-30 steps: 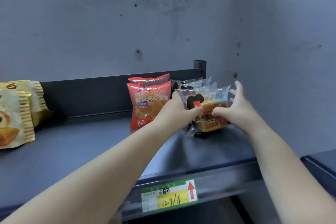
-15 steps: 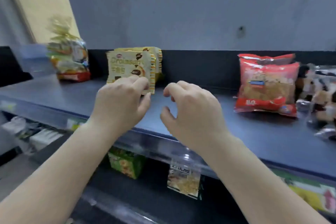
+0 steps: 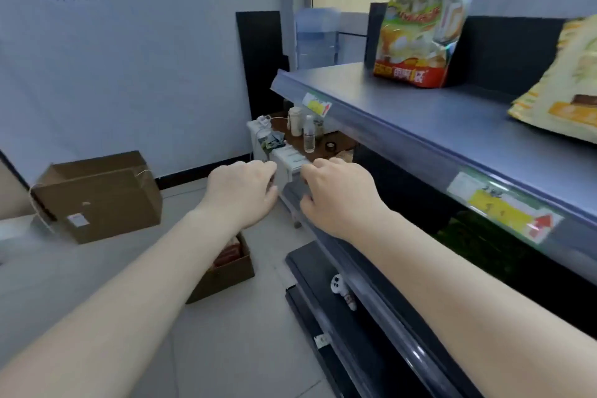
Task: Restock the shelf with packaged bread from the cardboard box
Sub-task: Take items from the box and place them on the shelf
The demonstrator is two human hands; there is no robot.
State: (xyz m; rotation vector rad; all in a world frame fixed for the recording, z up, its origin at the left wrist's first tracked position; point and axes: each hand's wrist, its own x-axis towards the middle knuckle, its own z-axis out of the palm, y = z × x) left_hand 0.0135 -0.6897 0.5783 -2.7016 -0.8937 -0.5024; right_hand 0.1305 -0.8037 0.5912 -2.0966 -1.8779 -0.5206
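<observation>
My left hand [image 3: 242,192] and my right hand [image 3: 336,195] hang side by side in the air in front of the dark shelf [image 3: 420,119], both empty with fingers loosely curled. Below my left forearm a small open cardboard box [image 3: 226,271] sits on the floor with red bread packs showing inside. On the shelf stand a tall tied bag of bread [image 3: 420,32] and a yellow croissant pack [image 3: 562,94] at the right edge.
A larger cardboard box [image 3: 97,197] stands on the floor at the left by the wall. Past the shelf end a low table [image 3: 310,142] holds bottles and a power strip. Lower shelves [image 3: 371,300] run along the right; grey floor lies between.
My view has swung left and down, away from the right end of the shelf. Both hands let go of the clear bread pack there and now hover empty above the floor box.
</observation>
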